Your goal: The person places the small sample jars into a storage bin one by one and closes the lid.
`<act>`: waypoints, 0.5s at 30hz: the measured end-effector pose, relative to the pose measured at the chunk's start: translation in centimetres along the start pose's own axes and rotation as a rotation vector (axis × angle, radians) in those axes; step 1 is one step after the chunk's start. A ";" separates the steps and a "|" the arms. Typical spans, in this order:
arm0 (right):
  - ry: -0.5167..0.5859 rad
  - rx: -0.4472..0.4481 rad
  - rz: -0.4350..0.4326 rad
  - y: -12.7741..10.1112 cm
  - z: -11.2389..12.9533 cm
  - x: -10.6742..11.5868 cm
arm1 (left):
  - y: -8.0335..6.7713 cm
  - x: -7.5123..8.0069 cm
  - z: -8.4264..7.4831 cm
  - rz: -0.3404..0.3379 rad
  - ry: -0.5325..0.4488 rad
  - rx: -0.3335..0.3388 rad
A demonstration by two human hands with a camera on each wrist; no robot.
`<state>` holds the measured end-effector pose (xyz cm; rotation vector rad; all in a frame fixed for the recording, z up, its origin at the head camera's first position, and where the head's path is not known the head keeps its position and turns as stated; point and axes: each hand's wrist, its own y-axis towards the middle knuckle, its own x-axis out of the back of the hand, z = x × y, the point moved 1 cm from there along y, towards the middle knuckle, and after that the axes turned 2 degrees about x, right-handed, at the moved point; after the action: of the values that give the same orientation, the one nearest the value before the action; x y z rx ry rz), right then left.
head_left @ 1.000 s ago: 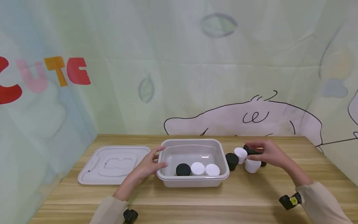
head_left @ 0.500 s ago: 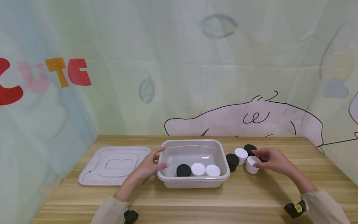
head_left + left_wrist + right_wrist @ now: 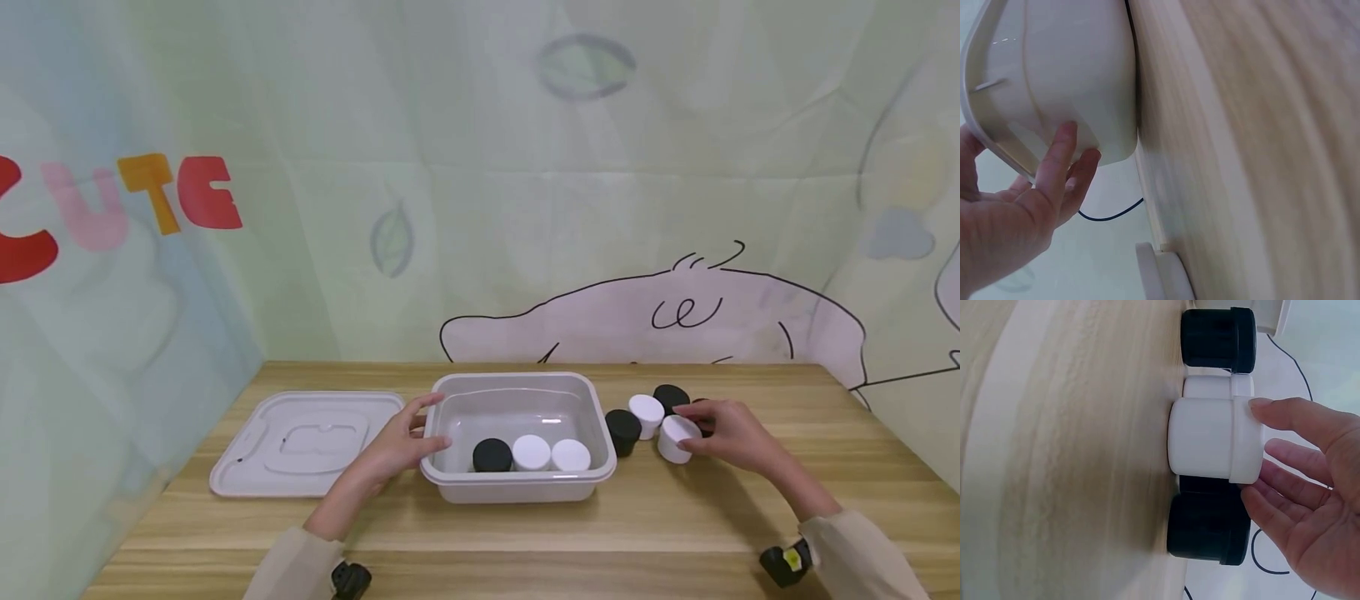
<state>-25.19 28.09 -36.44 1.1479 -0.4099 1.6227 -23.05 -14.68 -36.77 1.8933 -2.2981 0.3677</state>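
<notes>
— Where is the white jar?

— Near the table's right back corner, beside the tub. The right hand pinches its lid. It looks light, hard and smooth; I'd grab the sides.

— And the left hand?

— Fingers curl over the tub's rim. The wrist view shows a black jar touching the white one.

text: "CUTE" in big block letters | letters: red C, pink U, orange T, red E | on: pale green printed fabric backdrop, left panel, about 9 o'clock from the wooden table | C cut by picture edge | jars, tub, lid: no readable label | wrist views: no text
</notes>
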 end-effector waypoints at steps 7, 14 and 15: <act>-0.001 -0.027 0.002 -0.1 0.1 0.3 | 0.0 0.0 0.1 0.000 0.001 -0.001; 0.033 -0.053 -0.025 0.0 1.1 1.8 | 0.1 0.0 0.1 -0.002 -0.003 0.000; 0.047 -0.060 -0.031 0.0 1.3 2.1 | 0.1 0.0 0.1 -0.002 -0.002 0.000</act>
<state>-24.58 28.27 -34.09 1.0639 -0.4057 1.5972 -23.12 -14.71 -36.85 1.8962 -2.2978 0.3651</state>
